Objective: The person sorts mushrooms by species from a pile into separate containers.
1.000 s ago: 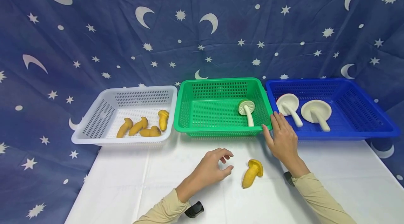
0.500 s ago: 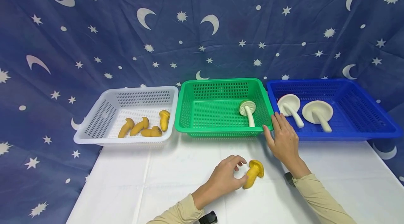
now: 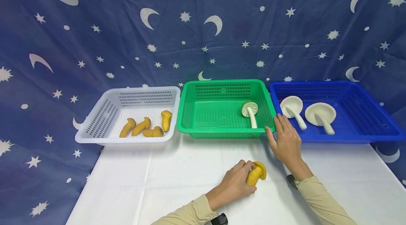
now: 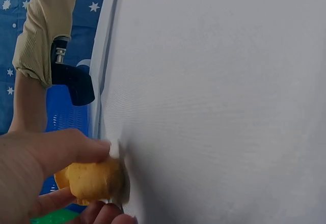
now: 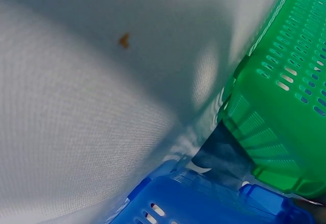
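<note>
My left hand [image 3: 235,181] is around the stem of a yellow toy mushroom [image 3: 255,175] on the white cloth, its cap to the upper right. In the left wrist view, thumb and fingers of the left hand [image 4: 56,158] lie on either side of the yellow mushroom [image 4: 97,180]. My right hand [image 3: 287,141] rests with fairly straight fingers where the rims of the green basket [image 3: 219,130] and the blue basket [image 3: 352,137] meet. A mushroom with a white stem and green-edged cap [image 3: 250,109] lies in the green basket.
A white basket [image 3: 127,140] at the left holds several yellow-brown mushrooms [image 3: 141,126]. Two white-stemmed mushrooms [image 3: 321,114] with wide pale undersides lie in the blue basket. The three baskets stand in a row before a blue star-and-moon curtain [image 3: 190,24].
My left hand has moved right across the cloth to the yellow mushroom and taken hold of its stem. The right hand has stayed at the basket rims.
</note>
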The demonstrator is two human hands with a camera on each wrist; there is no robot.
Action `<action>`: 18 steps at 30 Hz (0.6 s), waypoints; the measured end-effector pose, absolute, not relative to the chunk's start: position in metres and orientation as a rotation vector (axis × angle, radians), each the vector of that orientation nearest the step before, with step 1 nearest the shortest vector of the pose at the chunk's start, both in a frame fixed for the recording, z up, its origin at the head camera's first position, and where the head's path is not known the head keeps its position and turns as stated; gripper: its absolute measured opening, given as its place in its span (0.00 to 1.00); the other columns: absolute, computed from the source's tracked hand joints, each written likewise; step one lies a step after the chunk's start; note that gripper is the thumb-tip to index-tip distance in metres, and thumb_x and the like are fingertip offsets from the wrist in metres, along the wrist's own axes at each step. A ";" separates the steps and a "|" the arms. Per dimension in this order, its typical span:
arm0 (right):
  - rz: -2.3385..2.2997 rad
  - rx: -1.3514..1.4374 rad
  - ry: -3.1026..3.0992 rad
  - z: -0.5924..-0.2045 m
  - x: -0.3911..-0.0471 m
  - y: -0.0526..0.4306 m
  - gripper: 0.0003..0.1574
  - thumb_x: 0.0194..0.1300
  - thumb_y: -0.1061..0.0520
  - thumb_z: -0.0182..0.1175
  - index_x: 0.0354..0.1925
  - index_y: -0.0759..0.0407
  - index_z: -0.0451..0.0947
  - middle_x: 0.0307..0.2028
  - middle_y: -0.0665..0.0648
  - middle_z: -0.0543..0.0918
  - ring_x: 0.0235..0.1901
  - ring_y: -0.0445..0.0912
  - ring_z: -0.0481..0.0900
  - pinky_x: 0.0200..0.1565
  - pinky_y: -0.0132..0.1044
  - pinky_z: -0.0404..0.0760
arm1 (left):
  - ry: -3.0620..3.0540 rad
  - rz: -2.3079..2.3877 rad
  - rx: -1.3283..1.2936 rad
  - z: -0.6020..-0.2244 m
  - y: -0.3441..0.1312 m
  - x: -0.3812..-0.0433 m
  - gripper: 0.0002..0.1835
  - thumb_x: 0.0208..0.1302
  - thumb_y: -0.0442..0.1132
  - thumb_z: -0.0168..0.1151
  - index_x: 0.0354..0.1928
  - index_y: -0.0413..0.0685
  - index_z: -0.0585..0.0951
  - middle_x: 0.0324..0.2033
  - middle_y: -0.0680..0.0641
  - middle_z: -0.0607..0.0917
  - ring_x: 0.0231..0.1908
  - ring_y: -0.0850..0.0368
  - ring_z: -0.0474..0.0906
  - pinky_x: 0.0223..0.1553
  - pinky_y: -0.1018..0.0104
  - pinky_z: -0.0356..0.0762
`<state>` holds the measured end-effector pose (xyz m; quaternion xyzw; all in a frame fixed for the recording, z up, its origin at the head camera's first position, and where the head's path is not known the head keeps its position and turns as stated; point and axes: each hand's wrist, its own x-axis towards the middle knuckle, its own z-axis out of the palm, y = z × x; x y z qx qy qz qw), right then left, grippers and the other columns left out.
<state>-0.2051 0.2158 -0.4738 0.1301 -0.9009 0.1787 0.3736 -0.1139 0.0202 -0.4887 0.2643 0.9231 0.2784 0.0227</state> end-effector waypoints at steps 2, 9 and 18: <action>0.461 0.333 -2.308 -0.474 -0.205 0.216 0.35 0.59 0.42 0.50 0.52 0.69 0.70 0.54 0.65 0.70 0.56 0.58 0.65 0.51 0.54 0.66 | 2.852 0.886 0.832 -0.489 0.020 -0.115 0.26 0.37 0.40 0.70 0.44 0.53 0.72 0.29 0.58 0.71 0.24 0.70 0.65 0.20 0.81 0.63; 0.466 0.325 -2.321 -0.474 -0.205 0.216 0.34 0.59 0.42 0.49 0.52 0.68 0.70 0.55 0.64 0.70 0.57 0.57 0.64 0.52 0.53 0.66 | 2.846 1.004 0.918 -0.482 0.013 -0.121 0.15 0.37 0.27 0.60 0.32 0.49 0.79 0.24 0.59 0.76 0.20 0.71 0.65 0.20 0.85 0.63; 0.458 0.331 -2.292 -0.475 -0.206 0.216 0.35 0.59 0.41 0.48 0.51 0.69 0.71 0.54 0.65 0.71 0.56 0.57 0.65 0.51 0.53 0.67 | 2.821 0.798 1.107 -0.477 0.005 -0.125 0.26 0.41 0.33 0.65 0.46 0.59 0.73 0.38 0.58 0.74 0.31 0.71 0.67 0.24 0.82 0.65</action>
